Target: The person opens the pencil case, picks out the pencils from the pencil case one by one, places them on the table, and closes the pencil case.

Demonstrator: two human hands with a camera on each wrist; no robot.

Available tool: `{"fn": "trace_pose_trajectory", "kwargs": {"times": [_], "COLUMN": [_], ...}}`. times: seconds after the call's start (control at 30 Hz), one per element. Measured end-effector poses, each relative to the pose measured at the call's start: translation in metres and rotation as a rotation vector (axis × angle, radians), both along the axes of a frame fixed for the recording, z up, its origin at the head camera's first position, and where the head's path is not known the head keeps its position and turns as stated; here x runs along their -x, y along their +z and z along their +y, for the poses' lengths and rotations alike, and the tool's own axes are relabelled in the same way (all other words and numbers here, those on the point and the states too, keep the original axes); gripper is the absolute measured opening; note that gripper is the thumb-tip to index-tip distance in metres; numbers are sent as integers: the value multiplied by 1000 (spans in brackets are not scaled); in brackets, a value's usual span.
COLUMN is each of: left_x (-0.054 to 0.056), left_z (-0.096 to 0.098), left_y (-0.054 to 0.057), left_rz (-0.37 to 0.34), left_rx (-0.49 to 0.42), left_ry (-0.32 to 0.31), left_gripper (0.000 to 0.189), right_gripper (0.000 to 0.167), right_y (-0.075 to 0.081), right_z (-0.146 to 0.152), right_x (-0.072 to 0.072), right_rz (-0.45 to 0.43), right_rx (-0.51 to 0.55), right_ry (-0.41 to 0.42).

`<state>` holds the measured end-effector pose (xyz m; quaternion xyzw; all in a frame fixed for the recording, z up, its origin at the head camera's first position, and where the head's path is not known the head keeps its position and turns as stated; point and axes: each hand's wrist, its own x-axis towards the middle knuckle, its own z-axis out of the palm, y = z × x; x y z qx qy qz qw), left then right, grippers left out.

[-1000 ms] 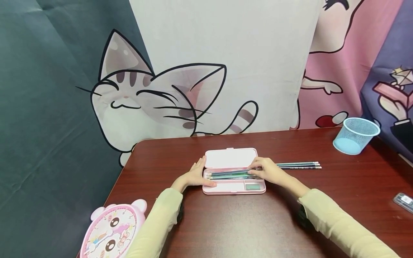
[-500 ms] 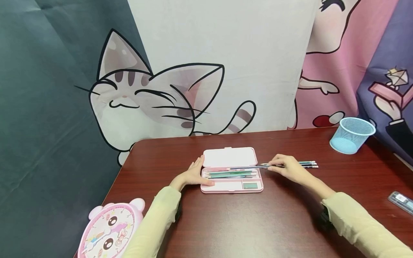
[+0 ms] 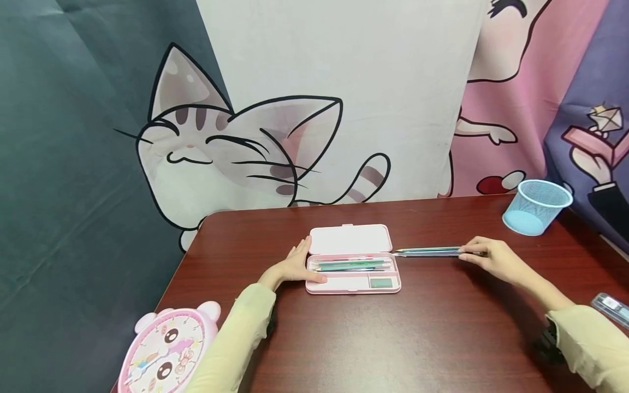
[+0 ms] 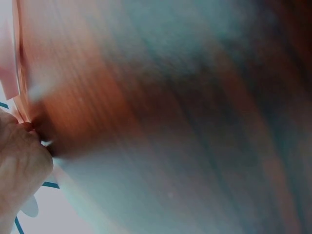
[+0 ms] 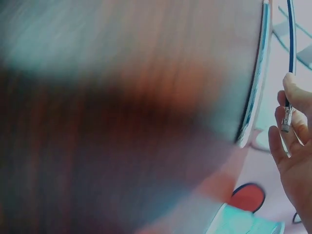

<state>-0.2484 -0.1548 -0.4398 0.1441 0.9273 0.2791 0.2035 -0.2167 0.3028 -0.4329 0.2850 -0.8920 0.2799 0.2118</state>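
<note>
A pink pencil case lies open on the table, its white-lined lid folded back. Several pencils lie in its long compartment, and a green eraser sits in a small front compartment. My left hand rests against the case's left end, thumb over the front tray and fingers spread toward the lid. To the right, my right hand pinches a blue pencil near its eraser end. That pencil is over other pencils lying right of the case, partly hidden by it.
A light blue mesh basket stands at the back right. At the right edge lies a small clear case. A pink clock with an animal face is at the front left. Printed cloth hangs behind the table.
My right hand has drawn a pencil out of the pencil case and carried it right, over the pencils on the table. The left hand has stayed on the case.
</note>
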Motion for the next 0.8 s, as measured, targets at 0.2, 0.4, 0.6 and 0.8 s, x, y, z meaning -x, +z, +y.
{"fn": "trace_pose_trajectory", "kwargs": {"times": [0.2,0.4,0.6,0.8], "left_x": [1,0,1,1], "left_z": [-1,-1,-1,0], "left_y": [-1,-2,-2,-1], "left_rz": [-3,-7,-1,1], "left_rx": [1,-8,-17,-21], "left_ry": [3,12,3,-12], "left_gripper": [122,121,122,122], "right_gripper": [17,15,15,15], "right_y": [-9,-12,-13,-13], "right_z": [17,19,16,15], "right_x": [-2,3,7,8], "right_rz": [-15,-56,-44,-36], "right_rx": [-49,-97,-198,-214], "right_ry": [-54,-94,-117,-135]}}
